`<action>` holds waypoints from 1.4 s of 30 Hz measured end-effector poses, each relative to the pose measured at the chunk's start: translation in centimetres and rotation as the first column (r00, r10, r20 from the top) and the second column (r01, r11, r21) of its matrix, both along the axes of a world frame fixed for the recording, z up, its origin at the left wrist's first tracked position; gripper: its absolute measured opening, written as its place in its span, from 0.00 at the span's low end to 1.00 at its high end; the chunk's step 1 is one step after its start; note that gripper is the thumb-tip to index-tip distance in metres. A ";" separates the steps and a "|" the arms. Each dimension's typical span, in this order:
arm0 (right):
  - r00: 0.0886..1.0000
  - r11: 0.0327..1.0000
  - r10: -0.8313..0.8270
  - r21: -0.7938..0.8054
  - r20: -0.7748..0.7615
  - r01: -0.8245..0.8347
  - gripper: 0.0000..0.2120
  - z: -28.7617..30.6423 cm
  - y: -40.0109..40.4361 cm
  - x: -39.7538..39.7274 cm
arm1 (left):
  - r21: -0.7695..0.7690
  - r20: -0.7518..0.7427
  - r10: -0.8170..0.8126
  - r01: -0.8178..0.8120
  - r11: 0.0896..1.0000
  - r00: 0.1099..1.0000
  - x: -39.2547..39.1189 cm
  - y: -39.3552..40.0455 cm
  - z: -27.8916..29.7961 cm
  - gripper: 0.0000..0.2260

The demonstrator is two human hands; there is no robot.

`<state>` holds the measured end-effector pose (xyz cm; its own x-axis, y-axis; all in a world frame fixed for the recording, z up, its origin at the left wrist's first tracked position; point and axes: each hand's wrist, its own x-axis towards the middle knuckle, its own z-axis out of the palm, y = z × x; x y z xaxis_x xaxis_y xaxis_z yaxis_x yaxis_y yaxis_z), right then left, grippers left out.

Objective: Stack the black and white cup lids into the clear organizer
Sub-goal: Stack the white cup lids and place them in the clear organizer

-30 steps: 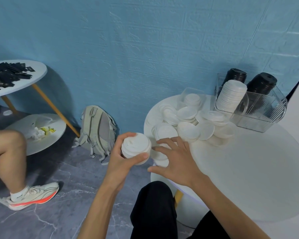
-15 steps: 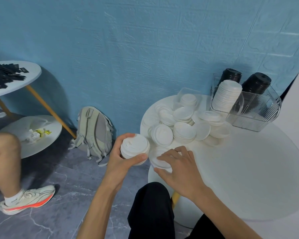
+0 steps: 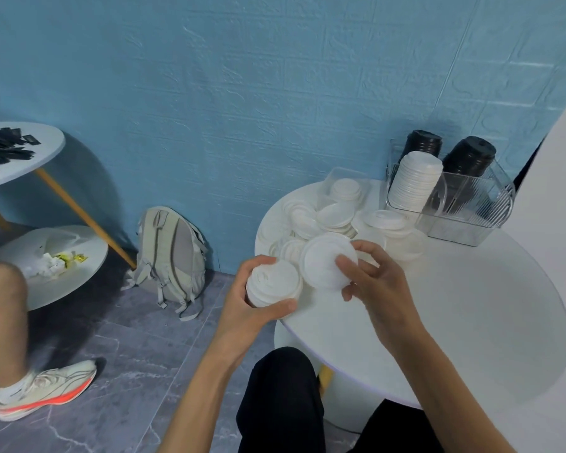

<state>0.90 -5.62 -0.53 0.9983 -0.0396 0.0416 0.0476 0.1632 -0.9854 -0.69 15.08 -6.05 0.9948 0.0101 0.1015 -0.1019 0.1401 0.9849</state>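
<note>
A person's left hand (image 3: 242, 305) curls closed around a short stack of white lids (image 3: 273, 282) at the round table's (image 3: 471, 322) edge, while the right hand (image 3: 373, 282) pinches a single lid (image 3: 324, 264) tilted beside it, seemingly ready to nest on top. Thin, smooth, domed plastic lids lie heaped near the ribbed clear organizer (image 3: 464, 204), already holding white and black columns.

Bare forearms, no sleeves, no rings or watch on left hand (image 3: 242, 308) or right hand (image 3: 378, 282); black trousers (image 3: 281, 403) below the round white table (image 3: 471, 322).
</note>
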 end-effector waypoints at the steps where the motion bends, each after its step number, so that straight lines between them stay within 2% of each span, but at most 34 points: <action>1: 0.999 0.999 0.031 0.022 -0.013 -0.030 0.14 0.4 0.3 0.1 | 0.002 0.007 -0.013 0.013 1.000 1.000 0.1 -0.4 0.1 0.31; 3: 0.998 0.998 0.066 -0.009 -0.015 -0.066 0.14 0.6 1.1 0.1 | 0.005 0.033 -0.039 0.039 0.999 0.999 0.1 -0.9 0.3 0.34; 7: 0.998 0.978 0.014 -0.207 0.063 -0.001 0.12 -0.3 2.3 0.4 | 0.002 0.067 -0.069 0.069 0.998 0.995 -0.1 -1.9 0.7 0.45; 11: 0.994 0.914 0.030 -0.406 0.103 0.015 0.10 -1.6 2.7 0.7 | -0.005 0.080 -0.138 0.139 0.990 0.987 -0.3 -2.5 0.6 0.47; 16: 0.989 0.923 0.132 -0.373 0.071 -0.096 0.10 -2.4 3.0 0.5 | 0.012 0.094 -0.141 0.141 0.990 0.985 -0.4 -2.4 0.4 0.41; 21: 0.970 0.939 0.236 -0.271 0.058 -0.213 0.13 -2.6 3.9 -0.5 | -0.101 0.063 -0.094 0.100 0.990 0.994 -0.6 -2.3 0.7 0.30; 28: 0.961 0.952 0.275 -0.146 0.027 -0.268 0.16 -3.4 4.4 0.0 | -0.172 0.002 -0.055 0.054 0.984 0.999 -0.5 -2.0 0.0 0.32; 31: 0.959 0.945 0.285 -0.163 -0.010 -0.282 0.16 -3.9 4.5 0.4 | -0.209 -0.020 -0.034 0.029 0.977 0.999 -0.5 -2.1 -0.5 0.30; 34: 0.945 0.902 0.327 -0.305 0.020 -0.306 0.14 -3.9 4.5 1.2 | -0.217 -0.030 -0.019 0.012 0.976 0.999 -0.2 -1.7 -1.0 0.31; 36: 0.954 0.869 0.287 -0.442 0.087 -0.222 0.15 -3.4 4.2 2.3 | -0.194 -0.029 -0.007 0.001 0.981 1.000 0.1 -1.2 -1.0 0.30; 39: 0.951 0.792 0.159 -0.609 0.266 0.037 0.14 -2.9 3.5 4.4 | -0.162 -0.026 0.051 -0.054 0.985 0.998 0.6 -0.2 -0.9 0.33; 42: 0.915 0.647 0.202 -0.749 0.348 0.142 0.24 -3.0 3.4 5.9 | -0.158 -0.021 0.099 -0.101 0.982 0.995 1.0 0.8 -1.2 0.33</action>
<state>6.81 -2.23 -3.57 0.8925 0.2068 0.4009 0.4380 -0.6096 -0.6607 0.35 15.93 -7.28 0.9891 0.1248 0.0776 -0.1105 0.2840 0.9524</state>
